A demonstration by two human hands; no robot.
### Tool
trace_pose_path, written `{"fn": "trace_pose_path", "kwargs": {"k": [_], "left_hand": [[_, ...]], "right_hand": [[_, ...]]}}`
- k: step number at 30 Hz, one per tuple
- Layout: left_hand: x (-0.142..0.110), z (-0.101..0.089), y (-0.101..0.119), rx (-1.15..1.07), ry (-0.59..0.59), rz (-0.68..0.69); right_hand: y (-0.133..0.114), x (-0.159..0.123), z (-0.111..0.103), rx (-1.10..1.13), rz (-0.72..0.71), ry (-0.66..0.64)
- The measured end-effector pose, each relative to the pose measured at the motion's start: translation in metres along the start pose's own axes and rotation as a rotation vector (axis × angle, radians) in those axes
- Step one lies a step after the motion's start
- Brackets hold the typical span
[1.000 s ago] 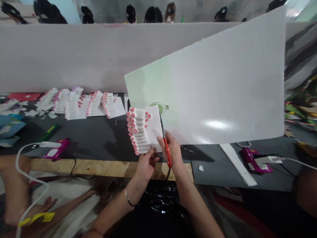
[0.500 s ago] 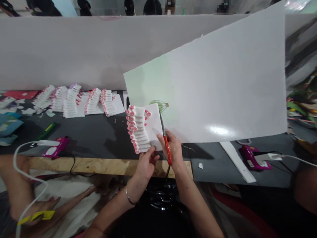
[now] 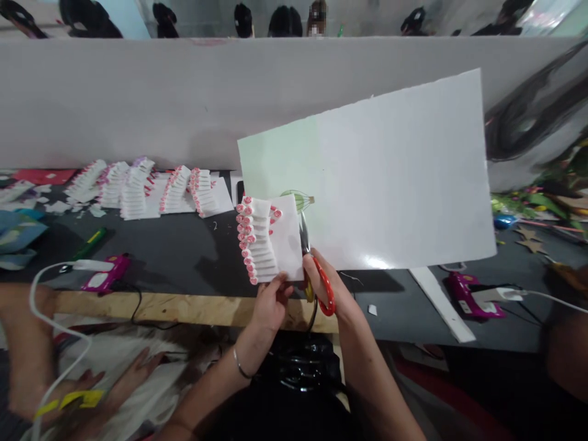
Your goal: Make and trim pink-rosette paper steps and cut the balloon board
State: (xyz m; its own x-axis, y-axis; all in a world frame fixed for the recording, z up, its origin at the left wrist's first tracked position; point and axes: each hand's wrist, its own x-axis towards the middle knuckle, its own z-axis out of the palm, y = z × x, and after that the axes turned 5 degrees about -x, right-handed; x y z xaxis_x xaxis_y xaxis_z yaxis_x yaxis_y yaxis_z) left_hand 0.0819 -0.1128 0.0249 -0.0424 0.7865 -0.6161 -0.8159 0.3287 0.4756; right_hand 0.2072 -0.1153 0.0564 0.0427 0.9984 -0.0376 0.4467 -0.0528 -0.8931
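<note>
Clenched on red-handled scissors (image 3: pixel 323 285), right hand (image 3: pixel 334 293), blades upright just beside the edge of a white paper sheet (image 3: pixel 288 242). Left hand (image 3: pixel 271 312) pinching that sheet's lower edge, pink-tipped paper strips (image 3: pixel 257 242) layered on it, held above a dark worktable (image 3: pixel 184 245), against a large white board (image 3: pixel 395 171). Similar strip stacks (image 3: pixel 174 193) further left; magenta hot glue gun (image 3: pixel 105 272) near.
</note>
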Motion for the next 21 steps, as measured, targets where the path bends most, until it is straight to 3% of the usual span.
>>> {"fn": "trace_pose_path", "kwargs": {"k": [5, 11, 15, 21], "left_hand": [[-0.002, -0.001, -0.004, 0.022, -0.054, -0.014], [-0.013, -0.002, -0.007, 0.091, -0.034, -0.046], [-0.013, -0.001, -0.005, 0.057, -0.023, -0.034], [-0.011, -0.002, -0.004, 0.068, -0.071, -0.046]], "right_hand": [[-0.001, -0.008, -0.007, -0.019, 0.058, -0.019], [-0.006, 0.009, -0.013, -0.068, 0.014, 0.177], [-0.008, 0.015, -0.007, -0.089, -0.053, 0.195], [-0.005, 0.017, 0.002, -0.086, -0.001, 0.215]]}}
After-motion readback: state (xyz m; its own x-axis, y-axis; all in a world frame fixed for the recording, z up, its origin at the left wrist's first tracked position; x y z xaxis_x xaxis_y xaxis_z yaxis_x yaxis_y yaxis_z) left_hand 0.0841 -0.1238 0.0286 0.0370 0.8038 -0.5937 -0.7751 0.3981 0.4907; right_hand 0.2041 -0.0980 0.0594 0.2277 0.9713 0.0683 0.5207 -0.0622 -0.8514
